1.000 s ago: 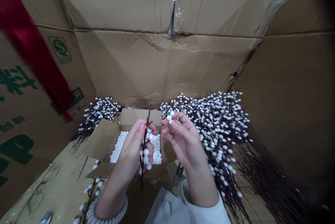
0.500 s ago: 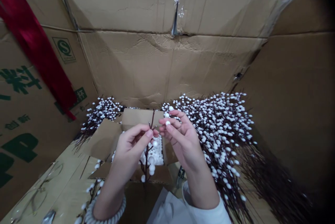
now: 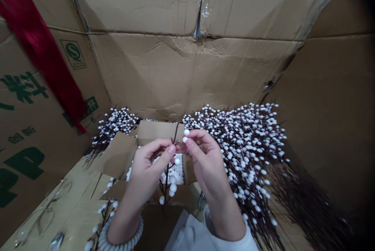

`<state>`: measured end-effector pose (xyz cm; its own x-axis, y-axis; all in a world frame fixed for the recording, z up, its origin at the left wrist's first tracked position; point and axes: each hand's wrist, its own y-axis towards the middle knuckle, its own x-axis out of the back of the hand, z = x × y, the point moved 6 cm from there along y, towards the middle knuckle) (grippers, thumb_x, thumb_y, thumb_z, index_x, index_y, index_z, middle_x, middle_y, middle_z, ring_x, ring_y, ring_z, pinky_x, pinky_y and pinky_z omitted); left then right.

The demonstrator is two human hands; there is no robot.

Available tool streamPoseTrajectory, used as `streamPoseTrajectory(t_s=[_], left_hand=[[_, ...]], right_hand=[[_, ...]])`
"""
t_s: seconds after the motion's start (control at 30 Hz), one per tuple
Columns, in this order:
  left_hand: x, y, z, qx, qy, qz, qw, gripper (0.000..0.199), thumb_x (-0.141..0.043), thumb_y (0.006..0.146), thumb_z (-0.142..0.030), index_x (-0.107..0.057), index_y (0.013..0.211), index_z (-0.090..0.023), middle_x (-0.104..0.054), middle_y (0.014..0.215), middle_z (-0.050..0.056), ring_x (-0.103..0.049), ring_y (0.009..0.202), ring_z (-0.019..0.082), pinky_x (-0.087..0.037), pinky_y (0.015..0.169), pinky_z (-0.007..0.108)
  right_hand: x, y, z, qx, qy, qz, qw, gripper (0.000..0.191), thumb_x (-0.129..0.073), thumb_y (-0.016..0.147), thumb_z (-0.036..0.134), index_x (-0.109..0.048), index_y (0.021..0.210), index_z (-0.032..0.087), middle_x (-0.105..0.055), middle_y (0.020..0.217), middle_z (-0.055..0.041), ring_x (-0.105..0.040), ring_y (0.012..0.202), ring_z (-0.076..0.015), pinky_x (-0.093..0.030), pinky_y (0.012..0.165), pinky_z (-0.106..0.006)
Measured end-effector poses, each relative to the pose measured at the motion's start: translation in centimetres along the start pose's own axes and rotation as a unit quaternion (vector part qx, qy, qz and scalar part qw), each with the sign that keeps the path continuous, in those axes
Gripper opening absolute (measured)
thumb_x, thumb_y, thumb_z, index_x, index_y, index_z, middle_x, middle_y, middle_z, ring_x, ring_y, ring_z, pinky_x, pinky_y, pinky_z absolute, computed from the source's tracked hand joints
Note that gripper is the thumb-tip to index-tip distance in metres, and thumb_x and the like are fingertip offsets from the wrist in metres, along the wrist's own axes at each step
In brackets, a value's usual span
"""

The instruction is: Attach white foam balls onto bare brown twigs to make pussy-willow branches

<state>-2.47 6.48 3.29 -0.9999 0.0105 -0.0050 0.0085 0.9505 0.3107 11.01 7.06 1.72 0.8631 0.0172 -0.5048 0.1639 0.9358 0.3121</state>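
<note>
My left hand [image 3: 155, 161] pinches a dark brown artificial berry branch [image 3: 166, 174] between thumb and fingers. Its bare twig tips stick up above the fingertips, and several white berries [image 3: 172, 184] sit on the stem lower down. Close by on the right, my right hand [image 3: 206, 157] is closed on a small white foam ball [image 3: 185, 139] between thumb and forefinger. Another white ball [image 3: 186, 131] shows at its forefinger tip. Below both hands an open cardboard box [image 3: 156, 131] holds many white balls [image 3: 177, 173], partly hidden by the left hand and the branch.
A large pile of white-berried branches [image 3: 249, 145] lies to the right, with bare brown stems [image 3: 307, 200] beside it. A smaller bunch [image 3: 115, 124] is at back left. Eyeglasses [image 3: 43, 212] rest at lower left. Cardboard walls [image 3: 146, 71] surround the workspace; a red ribbon [image 3: 49, 51] hangs left.
My right hand has drawn its fingers in and come closer to the twig tips. The left hand still holds the branch, which appears slightly further right in view.
</note>
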Motion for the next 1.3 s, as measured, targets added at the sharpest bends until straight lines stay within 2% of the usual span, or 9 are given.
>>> streamPoseTrajectory(t_s=[0.13,0.27,0.43,0.67,0.83,1.13,1.3], left_hand=[[-0.1,0.0,-0.1,-0.018,0.006,-0.004,1.0,0.009,-0.068,0.075,-0.022,-0.07,0.066,-0.019,-0.067,0.06,-0.003,-0.058,0.056,0.012,-0.046,0.053,0.019],[-0.1,0.0,-0.1,-0.036,0.006,-0.005,0.999,0.01,-0.067,0.075,-0.021,-0.072,0.067,-0.019,-0.071,0.063,-0.004,-0.06,0.059,0.011,-0.047,0.055,0.017],[0.1,-0.3,-0.4,-0.069,0.037,-0.026,0.997,0.012,-0.064,0.078,-0.018,-0.072,0.068,-0.021,-0.071,0.063,-0.006,-0.061,0.059,0.009,-0.045,0.055,0.015],[-0.1,-0.3,-0.3,-0.096,0.06,-0.014,0.994,0.014,-0.063,0.082,-0.018,-0.072,0.072,-0.02,-0.069,0.067,-0.005,-0.061,0.063,0.01,-0.045,0.06,0.016],[-0.2,-0.4,-0.1,-0.109,0.067,-0.014,0.992,0.014,-0.062,0.085,-0.019,-0.073,0.076,-0.02,-0.069,0.07,-0.004,-0.06,0.065,0.011,-0.046,0.061,0.019],[-0.3,-0.6,-0.4,-0.137,0.084,-0.017,0.987,0.015,-0.061,0.086,-0.019,-0.074,0.08,-0.021,-0.07,0.072,-0.003,-0.061,0.067,0.012,-0.046,0.062,0.021],[-0.2,-0.8,-0.7,-0.147,0.105,-0.029,0.983,0.014,-0.06,0.086,-0.018,-0.072,0.079,-0.02,-0.07,0.072,-0.002,-0.061,0.065,0.012,-0.046,0.061,0.021]], right_hand=[[-0.6,-0.2,-0.1,-0.023,0.03,0.032,0.999,0.011,-0.08,0.071,0.025,-0.075,0.081,0.025,-0.074,0.078,0.0009,-0.069,0.072,-0.0111,-0.059,0.069,-0.022],[-0.8,-0.3,-0.2,-0.021,0.044,0.041,0.998,0.005,-0.08,0.072,0.026,-0.077,0.076,0.025,-0.076,0.075,0.0019,-0.07,0.07,-0.0098,-0.059,0.068,-0.02],[-0.7,-0.1,-0.3,-0.01,0.046,0.027,0.999,0.007,-0.082,0.07,0.025,-0.078,0.075,0.026,-0.077,0.074,0.0022,-0.071,0.069,-0.0087,-0.059,0.067,-0.016],[-0.8,-0.1,-0.8,-0.05,0.083,0.026,0.995,0.01,-0.085,0.065,0.027,-0.077,0.071,0.024,-0.076,0.071,0.003,-0.07,0.065,-0.007,-0.058,0.063,-0.013],[-0.9,-0.2,-0.8,-0.035,0.083,0.012,0.996,0.008,-0.084,0.067,0.025,-0.078,0.071,0.024,-0.076,0.071,0.0033,-0.069,0.064,-0.0059,-0.057,0.062,-0.011],[-0.8,-0.1,-1.0,-0.015,0.05,0.015,0.999,0.004,-0.08,0.071,0.023,-0.078,0.073,0.025,-0.075,0.071,0.0032,-0.067,0.063,-0.0056,-0.056,0.061,-0.012],[-0.9,-0.1,-1.2,-0.028,0.069,0.005,0.997,0.006,-0.082,0.067,0.024,-0.077,0.07,0.025,-0.076,0.071,0.0026,-0.067,0.062,-0.0069,-0.056,0.059,-0.013]])
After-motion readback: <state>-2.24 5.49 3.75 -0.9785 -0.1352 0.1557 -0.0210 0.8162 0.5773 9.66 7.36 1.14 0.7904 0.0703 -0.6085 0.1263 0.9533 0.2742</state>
